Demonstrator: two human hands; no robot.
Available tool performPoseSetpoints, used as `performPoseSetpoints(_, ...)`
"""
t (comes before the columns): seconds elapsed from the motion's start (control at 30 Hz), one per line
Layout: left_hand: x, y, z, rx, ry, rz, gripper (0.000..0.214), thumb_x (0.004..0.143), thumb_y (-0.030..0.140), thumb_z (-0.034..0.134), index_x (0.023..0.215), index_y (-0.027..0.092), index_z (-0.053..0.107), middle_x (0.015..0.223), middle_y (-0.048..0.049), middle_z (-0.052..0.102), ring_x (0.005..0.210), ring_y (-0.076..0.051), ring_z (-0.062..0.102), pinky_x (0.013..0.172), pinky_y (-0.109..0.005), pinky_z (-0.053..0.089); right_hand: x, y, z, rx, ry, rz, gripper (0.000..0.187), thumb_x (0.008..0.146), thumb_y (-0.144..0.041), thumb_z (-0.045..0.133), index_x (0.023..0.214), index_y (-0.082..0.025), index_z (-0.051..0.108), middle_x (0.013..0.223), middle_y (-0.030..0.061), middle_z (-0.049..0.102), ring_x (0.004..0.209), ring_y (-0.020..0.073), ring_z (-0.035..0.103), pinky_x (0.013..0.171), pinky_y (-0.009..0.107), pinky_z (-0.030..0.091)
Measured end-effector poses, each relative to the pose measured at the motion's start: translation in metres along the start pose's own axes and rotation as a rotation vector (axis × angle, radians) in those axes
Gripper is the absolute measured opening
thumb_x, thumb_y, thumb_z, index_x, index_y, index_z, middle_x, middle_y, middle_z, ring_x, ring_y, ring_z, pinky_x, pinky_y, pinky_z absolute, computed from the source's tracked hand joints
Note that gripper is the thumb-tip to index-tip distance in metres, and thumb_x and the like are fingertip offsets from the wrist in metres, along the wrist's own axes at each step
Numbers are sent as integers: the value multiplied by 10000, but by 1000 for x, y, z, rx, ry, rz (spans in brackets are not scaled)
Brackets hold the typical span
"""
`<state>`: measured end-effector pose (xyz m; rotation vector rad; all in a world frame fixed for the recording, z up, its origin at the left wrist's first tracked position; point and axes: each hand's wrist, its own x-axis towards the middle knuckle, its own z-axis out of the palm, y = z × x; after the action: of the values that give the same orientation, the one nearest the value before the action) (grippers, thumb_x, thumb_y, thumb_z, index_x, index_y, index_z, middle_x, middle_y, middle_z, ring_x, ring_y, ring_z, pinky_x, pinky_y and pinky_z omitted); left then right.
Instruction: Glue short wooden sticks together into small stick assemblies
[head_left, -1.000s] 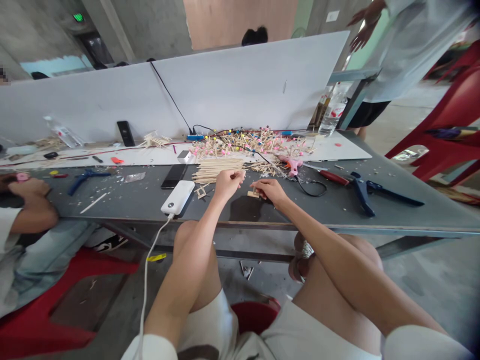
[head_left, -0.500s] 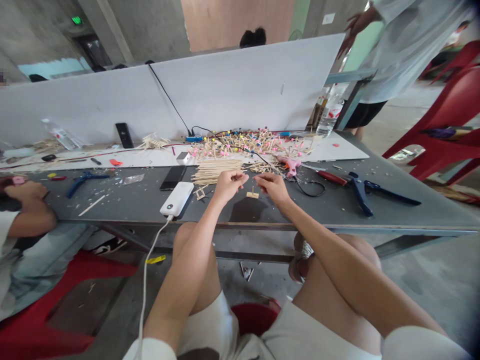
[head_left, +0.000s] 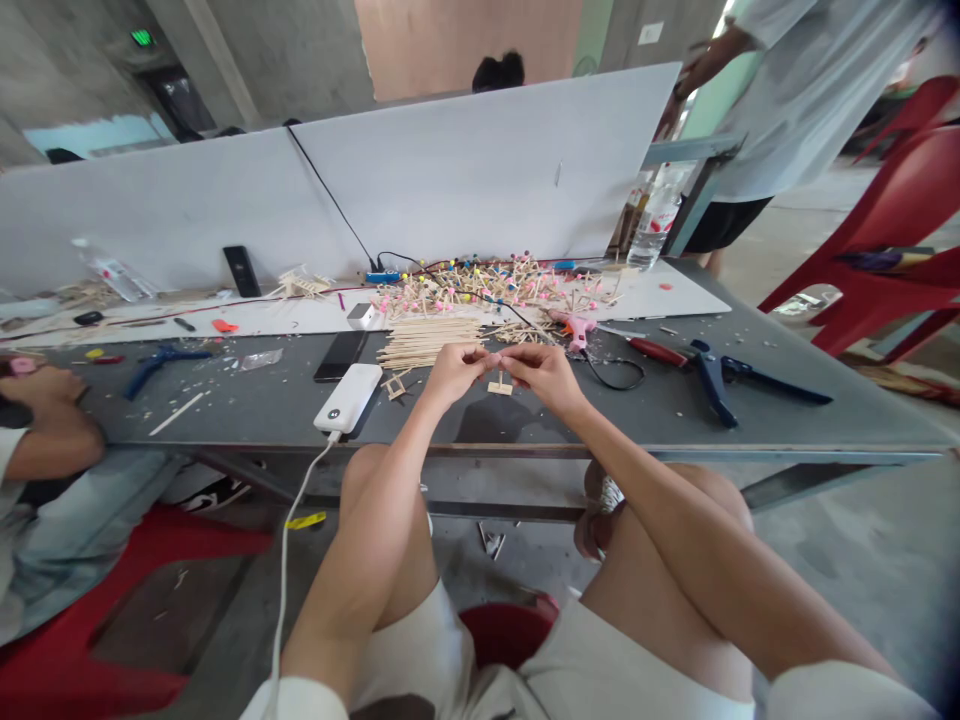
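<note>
Left hand (head_left: 450, 372) and right hand (head_left: 547, 370) meet fingertip to fingertip, pinched together (held item too small to tell), just above small wooden T-piece (head_left: 500, 386) on desk (head_left: 675, 412).

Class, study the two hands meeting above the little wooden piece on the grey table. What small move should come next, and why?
Probably lower both hands slightly toward the little wooden piece. The left hand and right hand meet fingertip to fingertip, pinched shut, right above it, and it stands upright on the table. What they pinch is too small to tell.
</note>
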<state>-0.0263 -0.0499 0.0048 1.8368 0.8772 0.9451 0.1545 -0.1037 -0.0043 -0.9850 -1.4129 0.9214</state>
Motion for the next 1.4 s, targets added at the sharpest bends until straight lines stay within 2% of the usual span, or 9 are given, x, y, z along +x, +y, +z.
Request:
performPoseSetpoints(0.17, -1, 2, 1, -7, -21, -9, 428, 790, 559, 715, 740, 136, 676, 593, -8, 587, 530, -112, 502, 515, -233, 360, 0, -1, 0, -150, 29, -40, 289, 841, -451, 669, 876, -174, 745, 735, 41, 682, 552, 136, 530, 556, 278, 426)
performPoseSetpoints(0.37, -2, 2, 1, -33, -23, -46, 438, 775, 571, 726, 707, 147, 640, 574, -6, 571, 515, -110, 487, 507, -235, 355, -3, -3, -1, -561, 53, -271, 200, 937, -329, 564, 870, -197, 698, 786, 51, 688, 683, 174, 564, 681, 291, 416)
performPoseSetpoints(0.57, -3, 5, 2, -68, -45, -54, 459, 760, 582, 740, 668, 147, 623, 560, -1, 561, 507, -99, 466, 505, -232, 335, -3, -2, 1, -659, 35, -358, 183, 962, -295, 494, 881, -195, 624, 848, 76, 681, 765, 196, 583, 738, 299, 416)
performPoseSetpoints(0.83, -2, 6, 3, -136, -38, -61, 475, 735, 599, 768, 697, 142, 644, 588, -7, 579, 524, -103, 495, 507, -236, 353, -8, -8, 8, -584, 39, -253, 186, 1003, -322, 403, 913, -217, 528, 729, 43, 646, 654, 186, 571, 667, 292, 393)
performPoseSetpoints(1.03, -1, 8, 3, -136, -62, -43, 495, 749, 624, 747, 679, 148, 629, 585, -11, 583, 524, -105, 504, 517, -239, 368, -11, -15, 10, -453, 38, -174, 194, 1006, -375, 407, 903, -233, 490, 722, 23, 649, 581, 162, 564, 639, 286, 415)
performPoseSetpoints(1.4, -2, 8, 4, -137, -53, -50, 481, 752, 606, 748, 685, 144, 636, 593, -10, 588, 520, -101, 506, 511, -238, 367, -11, -15, 10, -259, 39, -119, 310, 992, -524, 439, 879, -239, 479, 701, 2, 595, 572, 145, 568, 620, 279, 448)
